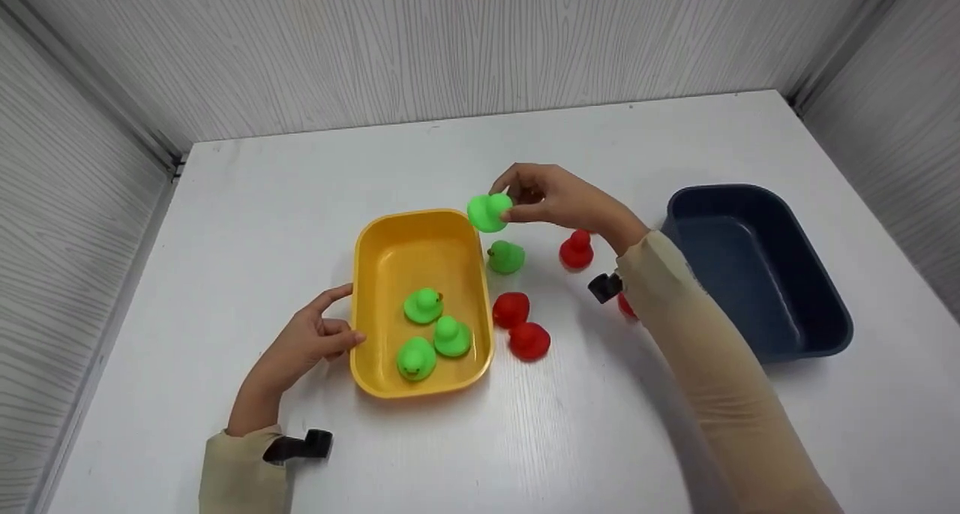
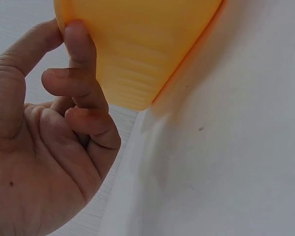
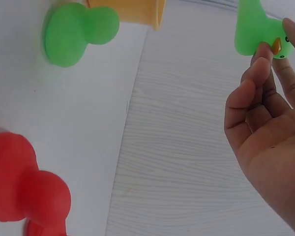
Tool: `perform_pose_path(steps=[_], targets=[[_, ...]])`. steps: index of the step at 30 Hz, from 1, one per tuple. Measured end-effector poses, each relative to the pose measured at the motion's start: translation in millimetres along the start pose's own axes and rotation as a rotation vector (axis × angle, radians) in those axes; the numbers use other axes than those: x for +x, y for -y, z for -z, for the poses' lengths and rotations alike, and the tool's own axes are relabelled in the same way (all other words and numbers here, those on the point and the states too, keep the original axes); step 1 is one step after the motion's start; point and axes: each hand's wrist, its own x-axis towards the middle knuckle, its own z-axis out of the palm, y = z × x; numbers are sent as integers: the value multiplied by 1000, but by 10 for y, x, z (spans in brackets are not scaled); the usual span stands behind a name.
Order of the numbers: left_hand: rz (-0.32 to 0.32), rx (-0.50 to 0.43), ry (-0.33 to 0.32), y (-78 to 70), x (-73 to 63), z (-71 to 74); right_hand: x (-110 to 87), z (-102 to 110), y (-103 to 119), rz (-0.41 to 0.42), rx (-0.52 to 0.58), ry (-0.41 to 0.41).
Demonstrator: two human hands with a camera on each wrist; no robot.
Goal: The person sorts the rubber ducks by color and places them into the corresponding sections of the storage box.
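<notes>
My right hand (image 1: 559, 197) pinches a green rubber duck (image 1: 486, 214) by its head, above the far right corner of the yellow bin (image 1: 409, 263). The right wrist view shows the orange beak of that duck (image 3: 253, 35) between the fingers. At the bin's left side, my left hand (image 1: 300, 347) grips the rim between thumb and fingers; the left wrist view shows the yellow wall (image 2: 137, 44) against the fingertips. Inside the bin sit three green ducks (image 1: 452, 337), towards its near end. Another green duck (image 1: 507, 257) stands on the table just right of the bin.
Red ducks (image 1: 529, 341) lie between the bins, two of them close to the yellow one. A further red duck (image 1: 577, 250) stands under my right wrist, and one is partly hidden by the sleeve. The dark blue bin (image 1: 739, 274) stands at the right. Panels (image 1: 465, 49) enclose the white table.
</notes>
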Motion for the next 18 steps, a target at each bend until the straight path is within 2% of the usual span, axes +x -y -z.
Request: perform_pose_path(steps=[13,18], targets=[[-9,13,2,-5,-4,-1,100,-456,279,138,-34,114],[-29,-1,11,8,0,3,130,-709,342,136,-39,133]])
